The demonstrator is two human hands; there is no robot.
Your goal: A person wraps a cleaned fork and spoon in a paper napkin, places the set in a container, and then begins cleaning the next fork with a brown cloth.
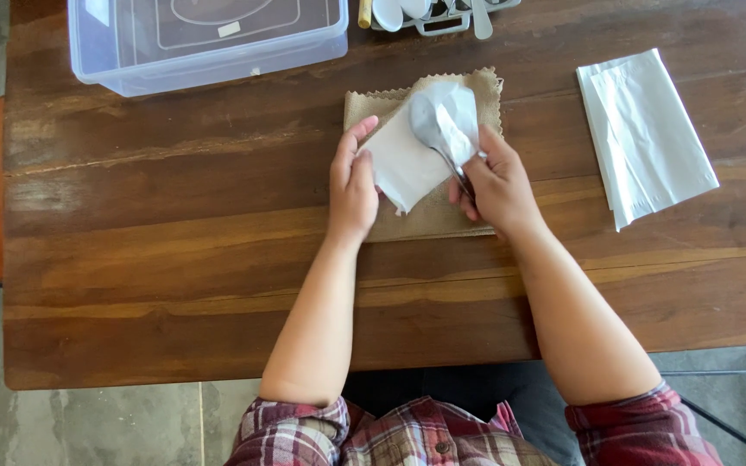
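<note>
A tan burlap mat (373, 108) lies on the wooden table (174, 259). On it rests a white paper napkin (407, 164), partly folded. My right hand (498, 185) grips the handle of a metal spoon (429, 121), whose bowl lies over the napkin's upper fold. My left hand (351, 185) presses its fingers on the napkin's left edge, holding it flat on the mat.
A clear plastic bin (209, 43) stands at the back left. A cutlery holder with spoons (429, 13) sits at the back centre. A stack of white napkins (645, 134) lies to the right. The near table edge runs just in front of my plaid sleeves.
</note>
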